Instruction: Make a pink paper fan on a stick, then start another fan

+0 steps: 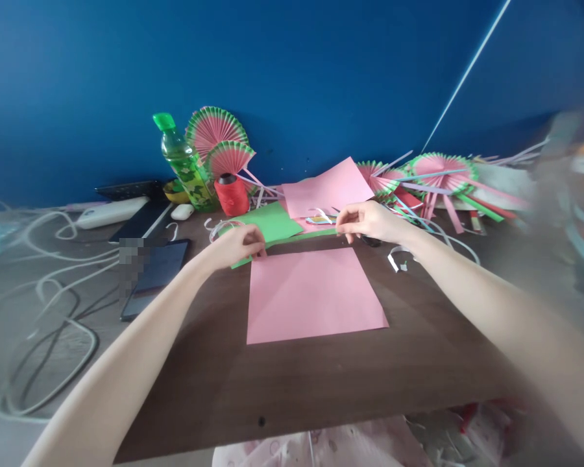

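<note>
A pink sheet of paper [314,292] lies flat on the dark brown table in front of me. Just behind its far edge runs a narrow green paper strip [304,238]. My left hand [241,246] is closed near the sheet's far left corner, its fingertips on the strip. Pinched between the fingers of my right hand [363,220] is the strip's right end, slightly above the table. Behind them lie a green sheet [272,222] and another pink sheet [326,188], raised at one corner.
A green-capped bottle [187,162], a red thread spool [232,196] and folded paper fans [217,133] stand against the blue wall. More fans [440,172] and paper strips lie at right. White cables [73,321] and a tablet [158,275] are at left.
</note>
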Tool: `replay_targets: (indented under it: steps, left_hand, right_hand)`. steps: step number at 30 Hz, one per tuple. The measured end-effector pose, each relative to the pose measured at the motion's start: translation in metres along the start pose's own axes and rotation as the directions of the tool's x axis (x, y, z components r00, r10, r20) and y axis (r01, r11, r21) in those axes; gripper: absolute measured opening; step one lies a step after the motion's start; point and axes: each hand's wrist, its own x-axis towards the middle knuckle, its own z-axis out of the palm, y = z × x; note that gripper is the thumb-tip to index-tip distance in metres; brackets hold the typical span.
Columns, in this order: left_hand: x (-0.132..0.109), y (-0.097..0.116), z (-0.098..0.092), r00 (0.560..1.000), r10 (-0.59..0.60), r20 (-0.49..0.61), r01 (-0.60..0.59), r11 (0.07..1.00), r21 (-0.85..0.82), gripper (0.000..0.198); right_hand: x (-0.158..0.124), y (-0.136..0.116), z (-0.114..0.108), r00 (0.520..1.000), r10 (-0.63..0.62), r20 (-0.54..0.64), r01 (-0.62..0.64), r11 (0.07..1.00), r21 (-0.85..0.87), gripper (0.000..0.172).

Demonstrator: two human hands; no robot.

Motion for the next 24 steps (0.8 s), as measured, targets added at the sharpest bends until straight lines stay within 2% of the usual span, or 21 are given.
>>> replay_targets:
  steps: [3,8,11,15,21,24]
  left_hand:
    - [0.001,-0.002,-0.003,0.999,-0.020,0.026,0.019,1.000,0.013,0.021]
    - [0.002,0.000,-0.009,0.994,-0.084,0.066,0.076,0.989,0.125,0.025]
    - [0.002,0.000,-0.013,0.992,-0.089,0.084,0.075,0.985,0.158,0.029]
    - [0.001,-0.001,-0.017,0.994,-0.083,0.077,0.070,0.984,0.163,0.030]
    - [-0.001,0.000,-0.018,0.987,-0.143,0.069,0.144,0.989,-0.013,0.035]
    - [-0.001,-0.003,-0.019,0.983,-0.174,0.064,0.175,0.985,-0.012,0.035]
  right_hand:
    - [0.000,0.001,-0.002,1.000,0.013,0.016,-0.013,1.000,0.005,0.022]
    - [0.003,0.006,0.000,0.987,0.074,0.142,-0.086,0.993,0.081,0.023]
    - [0.005,0.006,0.006,0.984,0.040,0.176,-0.055,0.995,0.081,0.024]
    - [0.005,0.004,0.008,0.985,0.004,0.171,-0.016,0.997,0.070,0.025]
    - [0.003,0.000,0.003,0.993,0.047,0.112,-0.060,0.992,0.115,0.028]
    - [0.003,0.002,0.002,0.994,0.076,0.074,-0.086,0.987,0.134,0.025]
